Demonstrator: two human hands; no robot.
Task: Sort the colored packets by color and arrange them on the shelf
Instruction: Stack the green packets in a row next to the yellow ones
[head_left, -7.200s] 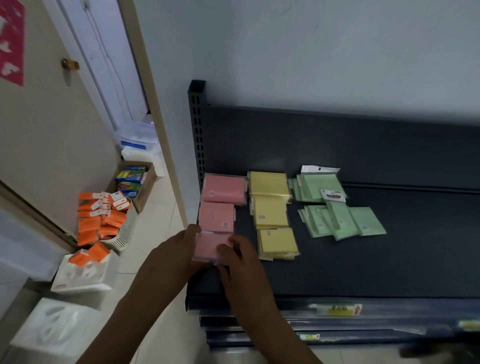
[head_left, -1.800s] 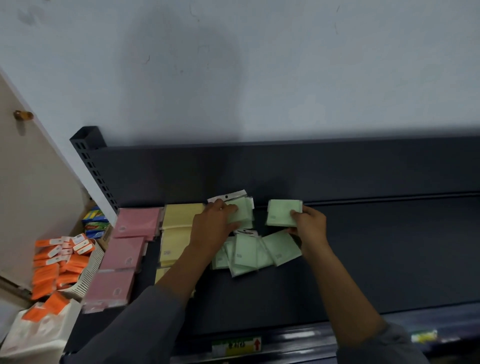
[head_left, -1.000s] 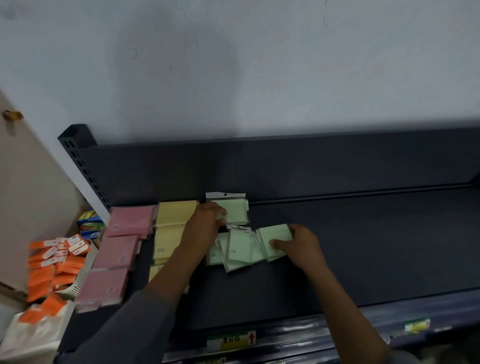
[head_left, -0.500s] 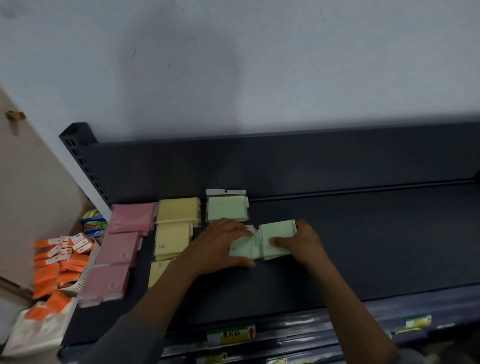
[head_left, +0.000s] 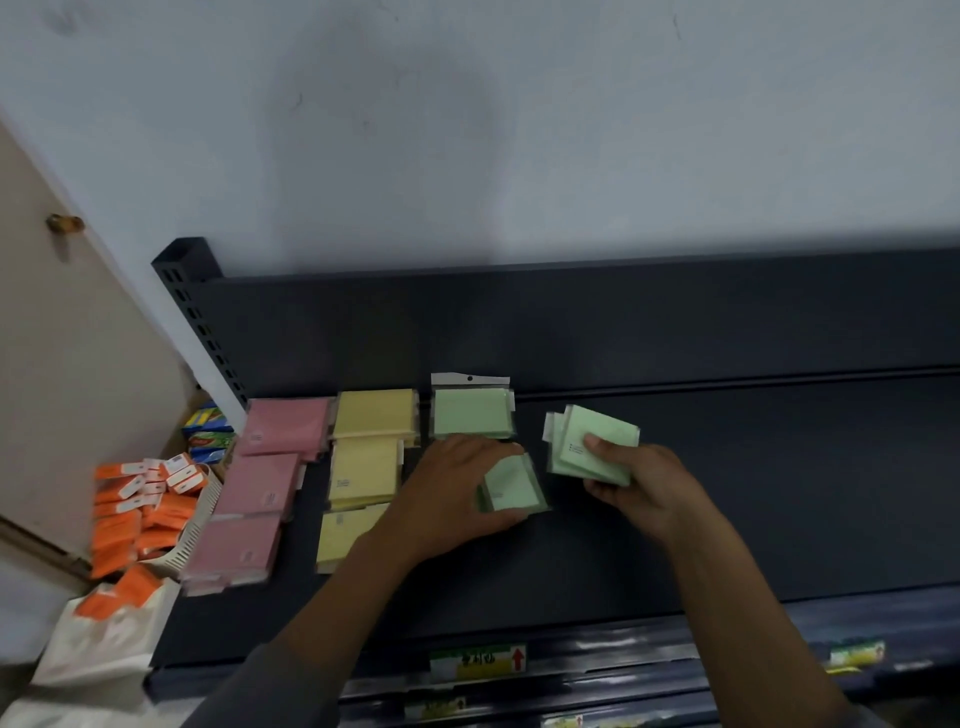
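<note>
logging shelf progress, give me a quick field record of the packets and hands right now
pink packets: column of three piles, far left
yellow packets: column of three piles beside pink
green stack at back: squared, lying flat
left hand: gripping small green stack on shelf
right hand: holding fanned green packets

From my feed, the shelf (head_left: 727, 493) reads as dark painted metal, matt and smooth, its perforated upright (head_left: 200, 322) the same. The green packets (head_left: 470, 413) sit in clear, faintly glossy plastic sleeves; pink packets (head_left: 260, 483) and yellow packets (head_left: 363, 473) look alike. The wall (head_left: 519, 130) is matt, scuffed plaster.
</note>
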